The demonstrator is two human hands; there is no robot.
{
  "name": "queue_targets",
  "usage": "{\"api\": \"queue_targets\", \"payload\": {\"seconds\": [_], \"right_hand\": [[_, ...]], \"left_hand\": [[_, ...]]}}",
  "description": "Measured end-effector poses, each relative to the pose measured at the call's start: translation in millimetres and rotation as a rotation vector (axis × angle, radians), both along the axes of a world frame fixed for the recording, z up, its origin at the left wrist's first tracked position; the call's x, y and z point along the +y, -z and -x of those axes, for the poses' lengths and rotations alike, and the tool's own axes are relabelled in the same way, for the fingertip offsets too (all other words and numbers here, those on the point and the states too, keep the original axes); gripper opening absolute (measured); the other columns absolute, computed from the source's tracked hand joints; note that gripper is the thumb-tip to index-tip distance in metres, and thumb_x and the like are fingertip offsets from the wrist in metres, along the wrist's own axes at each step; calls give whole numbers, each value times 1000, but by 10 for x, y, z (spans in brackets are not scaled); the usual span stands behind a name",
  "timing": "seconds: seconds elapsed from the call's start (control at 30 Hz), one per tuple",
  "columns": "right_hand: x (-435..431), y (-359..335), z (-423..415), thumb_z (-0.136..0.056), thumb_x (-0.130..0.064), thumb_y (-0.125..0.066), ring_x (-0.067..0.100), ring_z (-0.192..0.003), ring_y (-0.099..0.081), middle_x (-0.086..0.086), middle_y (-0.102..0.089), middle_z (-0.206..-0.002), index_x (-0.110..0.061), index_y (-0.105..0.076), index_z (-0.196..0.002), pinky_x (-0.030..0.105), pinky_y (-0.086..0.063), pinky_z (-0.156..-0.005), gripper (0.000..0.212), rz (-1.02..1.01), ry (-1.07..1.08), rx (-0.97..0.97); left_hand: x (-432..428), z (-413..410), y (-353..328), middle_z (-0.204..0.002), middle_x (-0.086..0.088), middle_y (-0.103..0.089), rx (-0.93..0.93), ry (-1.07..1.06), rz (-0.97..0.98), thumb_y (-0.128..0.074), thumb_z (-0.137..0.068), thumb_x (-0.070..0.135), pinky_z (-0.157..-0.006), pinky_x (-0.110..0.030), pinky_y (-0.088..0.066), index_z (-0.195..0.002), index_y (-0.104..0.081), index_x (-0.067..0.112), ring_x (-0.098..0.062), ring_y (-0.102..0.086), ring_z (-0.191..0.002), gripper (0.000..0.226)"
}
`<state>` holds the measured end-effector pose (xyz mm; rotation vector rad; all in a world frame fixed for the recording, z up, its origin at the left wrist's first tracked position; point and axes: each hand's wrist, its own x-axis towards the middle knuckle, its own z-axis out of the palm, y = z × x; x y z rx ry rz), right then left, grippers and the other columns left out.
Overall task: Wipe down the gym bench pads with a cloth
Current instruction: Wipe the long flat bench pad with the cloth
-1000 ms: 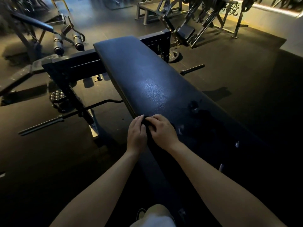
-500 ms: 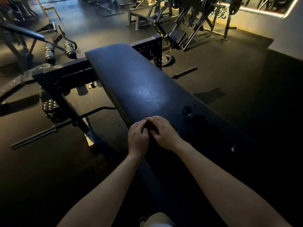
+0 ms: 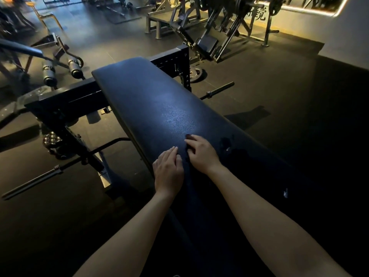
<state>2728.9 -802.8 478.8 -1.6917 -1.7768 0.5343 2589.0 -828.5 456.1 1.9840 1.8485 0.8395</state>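
A long black bench pad [image 3: 151, 100] runs from the near right toward the far left. My left hand [image 3: 168, 168] lies flat on the pad near its left edge, fingers straight. My right hand [image 3: 201, 152] sits just to the right of it, fingers curled over a dark cloth [image 3: 188, 136]; only a small dark bit of that cloth shows under the fingertips. The near end of the pad is in deep shadow.
A black steel frame [image 3: 65, 100] crosses under the pad's far end. A barbell [image 3: 32, 184] lies on the floor at left, its other end [image 3: 217, 89] at right. A weight plate [image 3: 196, 73] and other machines [image 3: 209, 27] stand behind.
Both hands were pressed together on the cloth; now they have come apart. My right hand has slid forward along the pad, and my left hand lies flat beside it.
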Motion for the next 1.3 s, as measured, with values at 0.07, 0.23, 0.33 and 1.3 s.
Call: {"api": "queue_targets", "payload": {"seconds": [0.07,0.23,0.33,1.3], "right_hand": [[-39,-4,50,-93,-9,-60,19,-135,-48,4,-57,-144,-10,-68,-128,24,-29,-116,36,-8,-107,7],[-102,68,-160,-95,-10,-60,26,-131,-51,8,-59,-138,-10,-68,-128,32,-36,-113,34,-60,-86,-57],[-61,58,-334,-95,-9,-59,32,-131,-48,14,-56,-139,-6,-65,-130,32,-30,-113,36,-41,176,-40],[-444,-53,-1021,-101,-19,-53,26,-134,-44,10,-51,-145,-13,-60,-137,37,-35,-113,38,69,404,-74]], "left_hand": [[-17,-1,8,-145,1,-57,4,7,-22,-31,-98,39,-114,-37,-27,-140,-60,18,-16,-46,-138,55],[-69,4,-23,-147,6,-54,86,75,-48,-29,-98,43,-111,-38,-26,-141,-58,23,-11,-40,-139,55],[-94,2,-51,-149,7,-52,106,106,-40,-28,-98,44,-113,-39,-24,-142,-56,24,-10,-38,-141,56],[32,-522,-75,-153,9,-46,196,340,-20,-23,-100,45,-113,-35,-16,-148,-49,25,-14,-29,-140,58]]}}
